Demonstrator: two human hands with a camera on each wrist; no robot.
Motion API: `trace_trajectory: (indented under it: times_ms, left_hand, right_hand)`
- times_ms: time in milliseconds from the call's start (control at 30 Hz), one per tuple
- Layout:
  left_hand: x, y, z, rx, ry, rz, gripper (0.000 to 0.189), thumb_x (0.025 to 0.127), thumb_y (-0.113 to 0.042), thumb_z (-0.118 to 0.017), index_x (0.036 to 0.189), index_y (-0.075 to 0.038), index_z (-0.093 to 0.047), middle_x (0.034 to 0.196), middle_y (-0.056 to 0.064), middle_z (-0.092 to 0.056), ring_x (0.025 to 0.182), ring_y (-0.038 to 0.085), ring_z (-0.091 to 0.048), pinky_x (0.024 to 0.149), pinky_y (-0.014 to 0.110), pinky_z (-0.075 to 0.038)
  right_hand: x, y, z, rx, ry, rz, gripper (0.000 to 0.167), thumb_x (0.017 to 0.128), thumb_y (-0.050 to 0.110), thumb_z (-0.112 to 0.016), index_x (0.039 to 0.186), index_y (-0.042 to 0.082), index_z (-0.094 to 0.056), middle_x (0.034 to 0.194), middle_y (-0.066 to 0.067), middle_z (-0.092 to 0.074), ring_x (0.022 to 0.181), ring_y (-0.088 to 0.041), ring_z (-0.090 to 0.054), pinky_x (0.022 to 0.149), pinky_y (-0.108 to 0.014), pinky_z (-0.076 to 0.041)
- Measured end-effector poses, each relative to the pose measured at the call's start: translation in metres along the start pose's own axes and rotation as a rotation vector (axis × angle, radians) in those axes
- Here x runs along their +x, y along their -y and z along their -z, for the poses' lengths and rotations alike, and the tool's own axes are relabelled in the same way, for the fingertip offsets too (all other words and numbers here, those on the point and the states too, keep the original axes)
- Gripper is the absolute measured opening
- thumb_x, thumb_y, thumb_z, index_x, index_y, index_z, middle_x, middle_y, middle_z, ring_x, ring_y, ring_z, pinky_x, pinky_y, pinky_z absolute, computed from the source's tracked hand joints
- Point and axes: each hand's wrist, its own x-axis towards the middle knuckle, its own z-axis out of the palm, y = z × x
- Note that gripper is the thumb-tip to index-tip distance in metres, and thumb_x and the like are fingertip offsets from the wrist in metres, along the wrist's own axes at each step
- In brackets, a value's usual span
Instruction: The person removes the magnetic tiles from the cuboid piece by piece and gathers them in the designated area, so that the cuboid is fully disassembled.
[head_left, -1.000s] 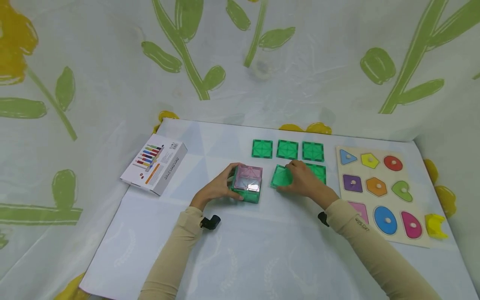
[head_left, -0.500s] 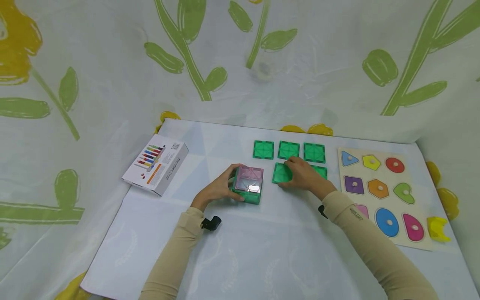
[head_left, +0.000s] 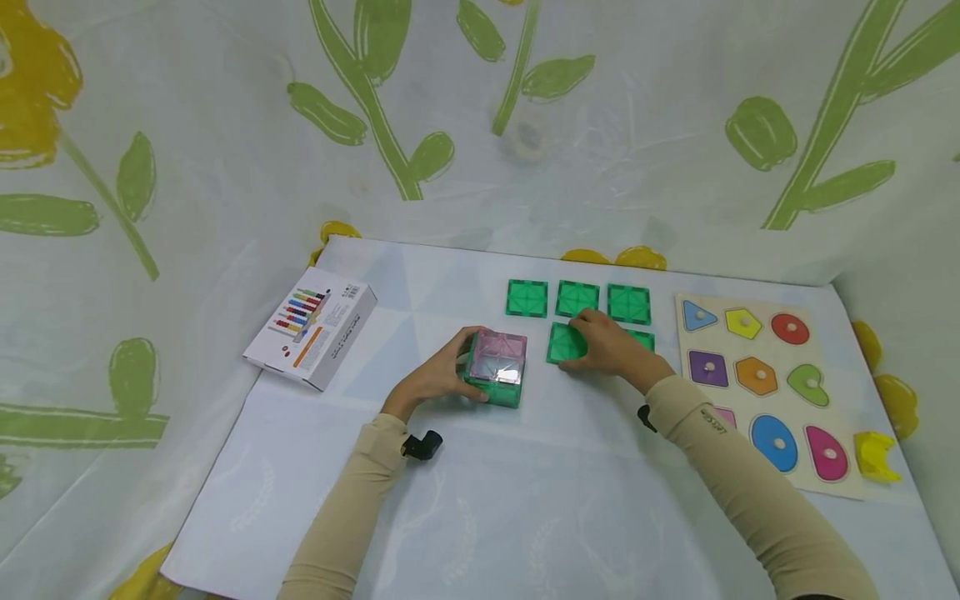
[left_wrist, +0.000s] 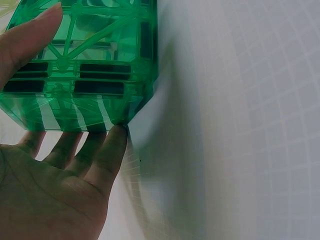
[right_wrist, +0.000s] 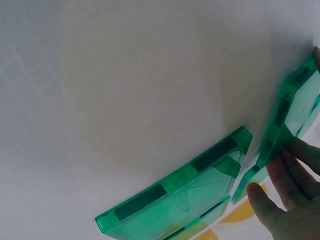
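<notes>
My left hand (head_left: pixel 438 377) grips a small box-shaped block of magnetic tiles (head_left: pixel 497 367) on the table, green at the sides with pink and clear on top. In the left wrist view the thumb lies on one green face and the fingertips are against the opposite side of the block (left_wrist: pixel 100 75). To the right, my right hand (head_left: pixel 611 350) holds a square green magnetic tile (head_left: pixel 564 343) by its edges, fingers on the far side and thumb on the near side. Another green tile (head_left: pixel 642 340) lies just beside it, partly hidden by the hand.
Behind the hands, a row of green tiles (head_left: pixel 577 298) lies flat. A wooden shape puzzle board (head_left: pixel 757 337) is at the right, with a yellow piece (head_left: pixel 874 457) by its corner. A white picture box (head_left: pixel 307 329) sits at the back left of the table.
My right hand has slid the green tile slightly away from me and turned it straighter, in line with the tile beside it. The left hand and its block have stayed in place.
</notes>
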Motion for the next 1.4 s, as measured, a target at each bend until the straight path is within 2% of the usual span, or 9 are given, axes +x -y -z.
trace_trajectory:
  times_ms: [467,733,1000,1100,1167,1333,1400]
  left_hand:
    - [0.000,0.000,0.000,0.002,0.008,-0.005,0.110,0.066,-0.004,-0.091,0.154,-0.018,-0.026,0.164,0.009,-0.028,0.156,0.040,-0.019,0.125,0.061,-0.021]
    - [-0.003,0.000,0.000,-0.003,0.015,0.017,0.111,0.064,-0.004,-0.092,0.153,-0.020,-0.027,0.164,0.008,-0.028,0.156,0.039,-0.018,0.126,0.059,-0.020]
    - [-0.012,0.006,0.002,0.005,-0.001,0.016,0.111,0.064,-0.004,-0.092,0.153,-0.023,-0.028,0.163,0.007,-0.030,0.157,0.037,-0.018,0.127,0.059,-0.016]
    - [-0.016,0.006,0.001,0.006,0.003,0.022,0.112,0.064,-0.005,-0.092,0.154,-0.023,-0.027,0.164,0.007,-0.028,0.157,0.036,-0.016,0.127,0.059,-0.014]
    - [-0.018,0.006,0.001,0.008,0.009,0.023,0.113,0.064,-0.004,-0.092,0.154,-0.022,-0.026,0.165,0.007,-0.028,0.157,0.036,-0.016,0.128,0.059,-0.014]
    - [-0.023,0.007,0.000,0.012,0.010,0.004,0.111,0.065,-0.003,-0.092,0.153,-0.020,-0.027,0.163,0.009,-0.031,0.157,0.037,-0.018,0.128,0.058,-0.015]
    - [-0.024,0.008,0.000,0.013,0.009,-0.005,0.110,0.065,-0.004,-0.092,0.153,-0.020,-0.028,0.163,0.010,-0.031,0.156,0.037,-0.018,0.127,0.059,-0.015]
  right_hand:
    - [-0.002,0.005,0.007,0.031,0.023,-0.040,0.080,0.082,0.039,-0.083,0.141,-0.005,-0.051,0.143,-0.025,-0.049,0.129,-0.041,-0.050,0.113,-0.055,-0.045]
    - [-0.006,0.008,0.007,0.055,0.045,-0.086,0.079,0.086,0.039,-0.079,0.147,0.000,-0.047,0.153,-0.024,-0.041,0.141,-0.045,-0.041,0.117,-0.059,-0.038]
    - [-0.018,0.031,0.011,0.077,0.006,-0.047,0.080,0.087,0.037,-0.079,0.151,0.008,-0.043,0.157,-0.020,-0.040,0.146,-0.043,-0.037,0.115,-0.060,-0.039]
    - [-0.023,0.046,0.008,0.075,-0.019,0.004,0.082,0.086,0.035,-0.080,0.154,0.014,-0.040,0.158,-0.016,-0.041,0.146,-0.040,-0.039,0.115,-0.059,-0.041]
    - [-0.027,0.056,0.004,0.045,-0.047,0.073,0.085,0.086,0.033,-0.080,0.157,0.017,-0.035,0.159,-0.014,-0.041,0.146,-0.039,-0.040,0.115,-0.058,-0.041]
    - [-0.034,0.082,-0.010,-0.074,-0.169,0.306,0.092,0.083,0.030,-0.083,0.158,0.018,-0.031,0.159,-0.010,-0.042,0.146,-0.033,-0.043,0.117,-0.053,-0.041]
    - [-0.035,0.092,-0.017,-0.113,-0.230,0.395,0.090,0.083,0.028,-0.084,0.157,0.017,-0.033,0.159,-0.010,-0.043,0.145,-0.032,-0.044,0.117,-0.051,-0.043]
